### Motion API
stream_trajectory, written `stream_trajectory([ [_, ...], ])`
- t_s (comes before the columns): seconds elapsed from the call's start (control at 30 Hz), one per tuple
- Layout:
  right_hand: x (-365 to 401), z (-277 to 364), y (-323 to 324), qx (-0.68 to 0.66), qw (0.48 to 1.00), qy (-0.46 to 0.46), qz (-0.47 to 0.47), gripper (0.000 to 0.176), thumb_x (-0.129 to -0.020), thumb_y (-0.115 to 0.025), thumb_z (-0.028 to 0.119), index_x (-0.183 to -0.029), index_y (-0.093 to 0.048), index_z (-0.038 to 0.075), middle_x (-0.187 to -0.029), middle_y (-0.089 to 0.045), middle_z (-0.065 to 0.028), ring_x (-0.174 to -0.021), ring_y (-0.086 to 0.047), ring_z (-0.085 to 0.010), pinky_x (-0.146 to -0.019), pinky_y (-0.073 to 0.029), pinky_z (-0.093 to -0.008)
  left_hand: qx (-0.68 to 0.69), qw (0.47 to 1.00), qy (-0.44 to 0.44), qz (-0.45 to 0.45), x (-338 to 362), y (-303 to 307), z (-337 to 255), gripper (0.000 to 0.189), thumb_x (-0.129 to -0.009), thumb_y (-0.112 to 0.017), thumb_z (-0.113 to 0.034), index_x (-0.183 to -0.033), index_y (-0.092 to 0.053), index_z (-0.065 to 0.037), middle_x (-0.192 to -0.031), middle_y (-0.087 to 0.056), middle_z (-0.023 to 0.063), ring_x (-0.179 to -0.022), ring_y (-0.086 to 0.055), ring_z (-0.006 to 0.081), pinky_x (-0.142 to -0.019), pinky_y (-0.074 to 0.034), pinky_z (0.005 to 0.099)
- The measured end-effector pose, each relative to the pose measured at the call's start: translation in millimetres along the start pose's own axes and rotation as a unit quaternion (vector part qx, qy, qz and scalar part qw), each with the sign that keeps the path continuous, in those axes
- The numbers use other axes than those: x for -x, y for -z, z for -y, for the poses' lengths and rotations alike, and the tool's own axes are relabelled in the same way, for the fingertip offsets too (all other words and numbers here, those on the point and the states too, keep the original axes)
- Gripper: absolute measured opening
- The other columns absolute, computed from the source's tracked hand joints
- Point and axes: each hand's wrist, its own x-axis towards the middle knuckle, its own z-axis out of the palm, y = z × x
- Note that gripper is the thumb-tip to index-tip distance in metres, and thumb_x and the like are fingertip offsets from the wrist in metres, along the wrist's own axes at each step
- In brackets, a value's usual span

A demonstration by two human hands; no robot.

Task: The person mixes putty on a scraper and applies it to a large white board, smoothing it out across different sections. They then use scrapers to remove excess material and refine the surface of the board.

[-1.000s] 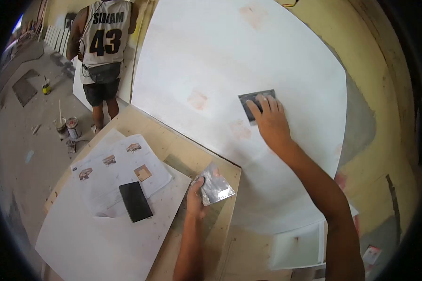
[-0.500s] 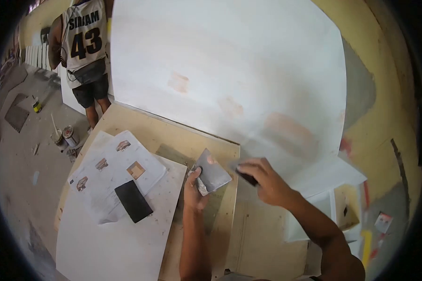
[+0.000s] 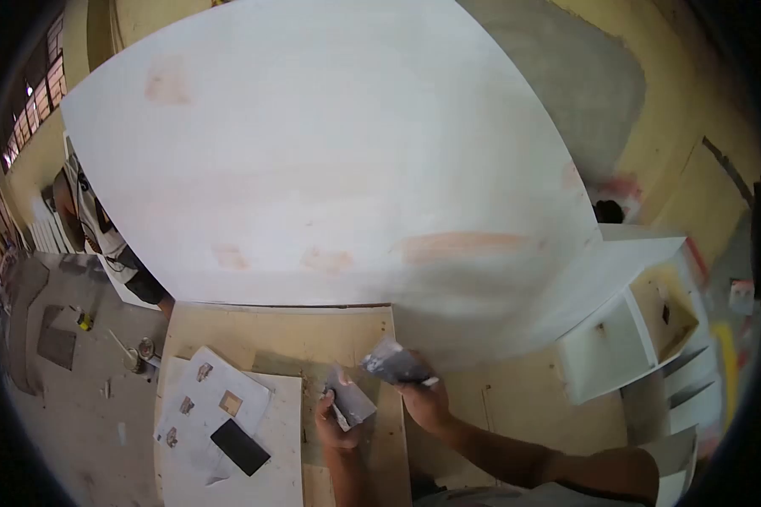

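Note:
My left hand point(image 3: 336, 431) grips a flat grey metal plate point(image 3: 357, 406), its thumb over the left side; a small pinkish smear shows near the plate's upper corner. Just right of it, my right hand point(image 3: 427, 407) holds a broad flat scraper point(image 3: 393, 363), its grey face tilted up and pointing up-left. The scraper and plate are apart. Ahead of both hands stands a large white panel point(image 3: 338, 127) with several pinkish patches, including a long pinkish streak point(image 3: 461, 245) low on the right. Both hands are over the right edge of a wooden work surface point(image 3: 245, 329).
On the left, a dark rectangular block point(image 3: 240, 447) lies by printed papers point(image 3: 249, 393) on a white board point(image 3: 283, 414). Cans point(image 3: 146, 348) stand on the grey floor. Another person point(image 3: 135, 270) is partly hidden behind the panel. White shelving point(image 3: 604, 355) is on the right.
My view has swung up and right, showing more of the panel. The right hand has turned the scraper so its broad face shows. The left hand still holds the plate.

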Motion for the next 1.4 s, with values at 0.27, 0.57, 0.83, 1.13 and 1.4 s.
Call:
stream_trajectory([
  [0.27,-9.4,76.1,34.3,0.127,0.916,0.309,0.223,0.044,-0.082,-0.070,0.006,-0.123,-0.054,0.002,-0.123,-0.053,-0.0198,-0.119,-0.049,-0.0362,-0.098,-0.043,-0.0460,0.048,0.998,0.013,-0.037,14.2,-59.5,63.6,0.042,-0.085,-0.062,-0.025,-0.119,-0.055,-0.002,-0.102,-0.064,0.0114,-0.086,-0.064,0.0251,-0.073,-0.054,0.0332],
  [0.57,-9.0,87.3,130.3,0.201,0.929,0.278,0.137,0.042,-0.071,-0.077,0.008,-0.111,-0.064,0.008,-0.125,-0.051,-0.0151,-0.120,-0.048,-0.0327,-0.101,-0.040,-0.0464,-0.203,0.976,0.079,0.016,41.4,-122.9,72.0,0.044,-0.082,-0.065,-0.029,-0.116,-0.053,-0.004,-0.103,-0.061,0.0092,-0.094,-0.061,0.0228,-0.082,-0.051,0.0356],
  [0.83,18.0,84.2,147.6,0.287,0.923,0.238,0.092,0.033,-0.078,-0.069,0.004,-0.111,-0.064,0.009,-0.121,-0.055,-0.0144,-0.118,-0.051,-0.0346,-0.097,-0.044,-0.0441,-0.254,0.958,0.129,-0.035,57.6,-151.2,110.8,0.039,-0.083,-0.060,-0.026,-0.113,-0.057,-0.001,-0.097,-0.064,0.0098,-0.091,-0.065,0.0244,-0.079,-0.052,0.0355],
  [1.13,25.7,72.9,275.2,-0.439,0.811,-0.387,0.021,0.025,-0.088,-0.059,0.012,-0.110,-0.063,0.002,-0.104,-0.067,-0.0104,-0.100,-0.062,-0.0241,-0.094,-0.046,-0.0413,-0.365,0.924,0.114,-0.005,70.7,-166.8,171.9,0.038,-0.081,-0.067,-0.033,-0.099,-0.058,-0.001,-0.086,-0.063,0.0090,-0.074,-0.062,0.0212,-0.063,-0.051,0.0334],
  [1.4,10.8,121.3,312.7,-0.412,0.812,-0.410,-0.053,0.031,-0.091,-0.063,0.030,-0.100,-0.065,0.001,-0.095,-0.067,-0.0063,-0.081,-0.063,-0.0165,-0.074,-0.052,-0.0358,-0.440,0.895,0.071,0.021,68.9,-205.2,259.1,0.032,-0.081,-0.063,-0.021,-0.098,-0.061,0.006,-0.090,-0.063,0.0093,-0.081,-0.060,0.0167,-0.071,-0.046,0.0280],
])
